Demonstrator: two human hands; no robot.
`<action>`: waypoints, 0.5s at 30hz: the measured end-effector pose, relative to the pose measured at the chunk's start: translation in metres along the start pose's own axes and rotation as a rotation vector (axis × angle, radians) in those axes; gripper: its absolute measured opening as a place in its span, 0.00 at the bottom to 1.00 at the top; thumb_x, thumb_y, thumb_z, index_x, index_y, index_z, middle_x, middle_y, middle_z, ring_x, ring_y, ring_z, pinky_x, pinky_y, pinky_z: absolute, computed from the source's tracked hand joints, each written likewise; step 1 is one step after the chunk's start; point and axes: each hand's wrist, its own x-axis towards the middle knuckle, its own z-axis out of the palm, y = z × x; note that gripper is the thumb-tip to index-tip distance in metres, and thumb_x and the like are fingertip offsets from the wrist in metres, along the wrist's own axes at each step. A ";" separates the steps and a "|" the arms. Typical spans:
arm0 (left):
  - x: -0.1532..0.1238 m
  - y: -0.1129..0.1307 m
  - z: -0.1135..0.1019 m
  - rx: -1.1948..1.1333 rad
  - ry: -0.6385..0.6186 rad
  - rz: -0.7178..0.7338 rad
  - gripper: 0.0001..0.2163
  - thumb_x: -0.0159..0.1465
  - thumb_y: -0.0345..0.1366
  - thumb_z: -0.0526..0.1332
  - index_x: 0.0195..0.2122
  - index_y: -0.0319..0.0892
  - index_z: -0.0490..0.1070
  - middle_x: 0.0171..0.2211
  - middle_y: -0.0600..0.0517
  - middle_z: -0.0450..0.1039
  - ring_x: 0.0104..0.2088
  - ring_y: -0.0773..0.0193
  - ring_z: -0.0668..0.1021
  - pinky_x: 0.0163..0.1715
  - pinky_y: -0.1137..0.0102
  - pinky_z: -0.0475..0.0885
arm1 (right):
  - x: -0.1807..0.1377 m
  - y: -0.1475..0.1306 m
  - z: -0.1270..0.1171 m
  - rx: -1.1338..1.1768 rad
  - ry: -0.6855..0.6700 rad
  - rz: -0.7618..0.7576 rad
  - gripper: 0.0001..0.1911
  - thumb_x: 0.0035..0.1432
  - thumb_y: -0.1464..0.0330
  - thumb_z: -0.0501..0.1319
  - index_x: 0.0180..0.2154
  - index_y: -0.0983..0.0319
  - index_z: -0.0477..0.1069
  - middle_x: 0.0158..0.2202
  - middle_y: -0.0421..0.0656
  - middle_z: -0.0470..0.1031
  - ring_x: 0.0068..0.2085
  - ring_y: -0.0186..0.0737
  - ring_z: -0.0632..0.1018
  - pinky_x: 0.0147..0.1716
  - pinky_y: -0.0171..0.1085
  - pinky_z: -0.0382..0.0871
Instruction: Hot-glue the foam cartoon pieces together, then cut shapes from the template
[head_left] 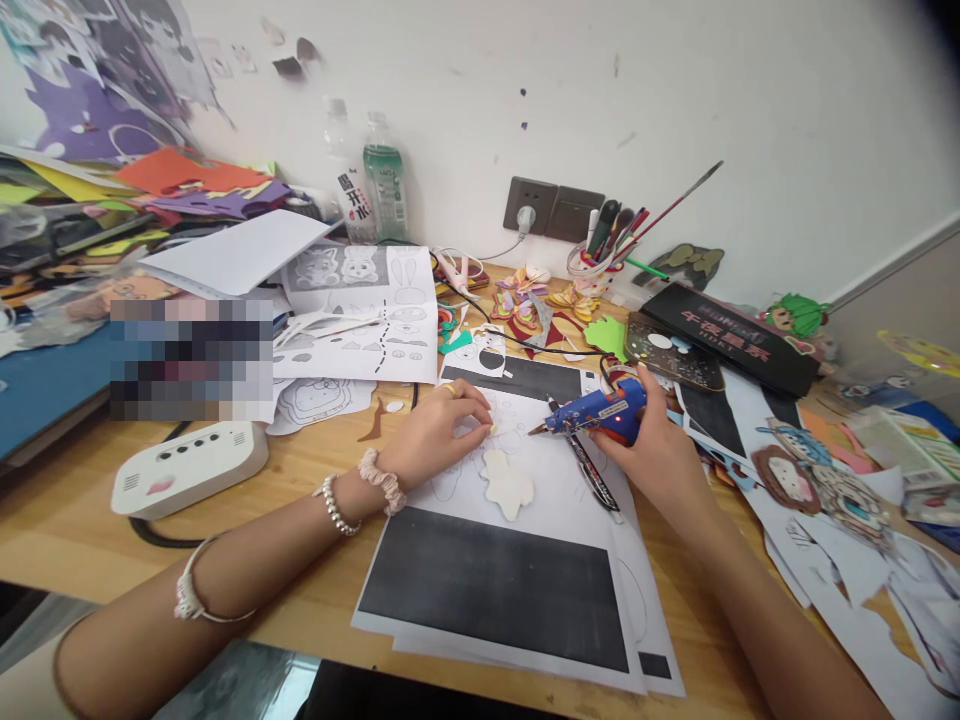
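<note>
A blue hot glue gun [600, 410] is gripped in my right hand [656, 440], its metal nozzle pointing left over the printed sheets. My left hand [450, 425] is closed in a loose pinch just left of the nozzle; a tiny pale spot shows at the fingertips, too small to name. Below and between the hands lies a white irregular cutout [508, 485], flat on a printed sheet [495, 580] with a large black block. A black pen [592, 475] lies slanted on the paper under the glue gun.
Left are a white power strip [191, 470], character printouts [360, 310] and piled coloured foam sheets [202, 180]. Two bottles [384, 175] stand by the wall. Behind are paper butterflies [517, 300], a pen cup [596, 265] and a black box [731, 335]. Cutouts [832, 490] crowd the right.
</note>
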 end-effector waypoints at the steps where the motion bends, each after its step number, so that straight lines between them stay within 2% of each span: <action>1: 0.000 0.000 0.000 0.001 0.000 0.001 0.05 0.58 0.33 0.55 0.29 0.41 0.70 0.37 0.51 0.68 0.37 0.66 0.72 0.42 0.67 0.67 | 0.000 0.000 0.000 -0.002 -0.001 -0.001 0.41 0.49 0.58 0.56 0.60 0.65 0.41 0.30 0.47 0.73 0.29 0.50 0.75 0.23 0.37 0.62; 15: 0.000 0.001 0.000 0.000 0.001 -0.006 0.05 0.58 0.33 0.55 0.29 0.41 0.70 0.37 0.51 0.68 0.37 0.66 0.72 0.42 0.67 0.67 | 0.000 0.000 0.000 -0.005 -0.007 0.008 0.41 0.49 0.58 0.57 0.60 0.64 0.40 0.30 0.47 0.73 0.29 0.51 0.75 0.23 0.37 0.62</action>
